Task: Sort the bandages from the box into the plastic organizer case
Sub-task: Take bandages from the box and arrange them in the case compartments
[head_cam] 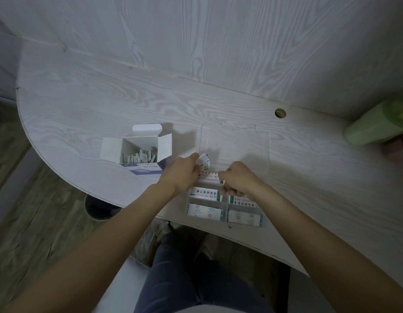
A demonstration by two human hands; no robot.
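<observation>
While the left hand [182, 170] pinches bandages [203, 160], the right hand [237, 179] curls over the organizer case [224, 216].

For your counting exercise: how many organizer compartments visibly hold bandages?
5 at least: top left, middle left, middle right, bottom left, bottom right; hands hide the top right.

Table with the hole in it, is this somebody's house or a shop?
Probably a home room, though that is a guess. The pale wood-grain table has a cable hole like a desk, it stands on a wood floor, and a green bottle lies on it.
</observation>
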